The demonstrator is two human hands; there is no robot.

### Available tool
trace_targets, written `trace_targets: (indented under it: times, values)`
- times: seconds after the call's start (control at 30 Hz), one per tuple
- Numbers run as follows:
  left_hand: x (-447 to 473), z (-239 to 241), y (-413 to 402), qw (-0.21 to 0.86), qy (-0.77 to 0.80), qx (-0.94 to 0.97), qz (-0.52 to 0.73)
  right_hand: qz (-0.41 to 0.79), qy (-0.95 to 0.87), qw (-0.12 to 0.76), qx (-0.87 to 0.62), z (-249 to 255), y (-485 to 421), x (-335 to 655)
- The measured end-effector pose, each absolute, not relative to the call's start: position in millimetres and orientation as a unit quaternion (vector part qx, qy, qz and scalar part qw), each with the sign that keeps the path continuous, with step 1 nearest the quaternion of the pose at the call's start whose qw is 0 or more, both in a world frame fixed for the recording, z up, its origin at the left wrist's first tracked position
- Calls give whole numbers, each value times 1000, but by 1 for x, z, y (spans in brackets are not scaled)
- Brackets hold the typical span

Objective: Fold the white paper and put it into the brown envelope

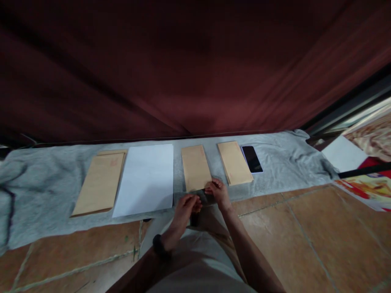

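Observation:
A brown paper envelope (196,166) lies on the grey cloth in front of me, its near end close to both hands. My right hand (218,192) is closed in a pinch over the envelope's near right corner; whether it grips the paper is unclear. Just left of it and slightly nearer to me, my left hand (187,205) is closed, thumb and fingers drawn together by the near edge. A dark patch shows between the fingertips, too dim to tell as an object or shadow. Anything inside either pinch is hidden.
Along the grey cloth (281,162) lie a larger brown envelope stack (99,183), white paper (146,179), more small envelopes (235,163) and a phone (252,158). A dark red curtain (195,81) hangs behind. Tiled floor (275,232) borders the near side.

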State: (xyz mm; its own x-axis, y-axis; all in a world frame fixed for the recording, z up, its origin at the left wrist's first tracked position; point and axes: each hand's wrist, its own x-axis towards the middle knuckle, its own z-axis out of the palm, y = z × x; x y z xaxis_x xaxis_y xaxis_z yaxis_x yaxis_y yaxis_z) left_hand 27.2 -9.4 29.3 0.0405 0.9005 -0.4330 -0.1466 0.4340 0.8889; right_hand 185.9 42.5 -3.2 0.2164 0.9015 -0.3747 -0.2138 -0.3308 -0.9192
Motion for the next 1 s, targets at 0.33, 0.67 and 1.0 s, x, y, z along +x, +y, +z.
trace_targets:
  times: [0.33,0.67,1.0]
  values:
    - [14,4,-15,122,479,851,177,250,-578,369,-683,-1,15,197]
    - [14,6,-14,81,484,859,145,195,-795,274,-504,13,-11,179]
    - [6,4,-17,45,488,858,150,135,-768,260,-570,8,-16,193]
